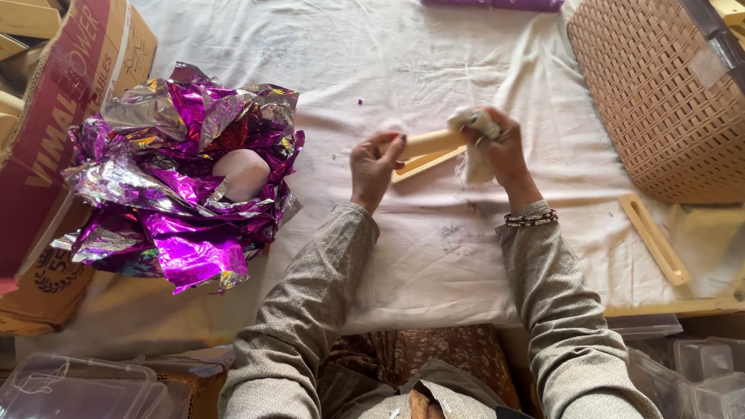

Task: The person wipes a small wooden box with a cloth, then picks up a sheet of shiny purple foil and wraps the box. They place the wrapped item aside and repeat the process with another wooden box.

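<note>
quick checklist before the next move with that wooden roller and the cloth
1. Left hand grips the wooden roller at its end: ok.
2. Right hand presses the white cloth on the roller's other end: ok.
3. Roller held off the white sheet: cannot tell.
4. Flat wooden piece lies just under the roller, close to the hands: not ok.
5. Purple foil heap apart from the hands: ok.
6. Woven basket apart from the right hand: ok.
</note>
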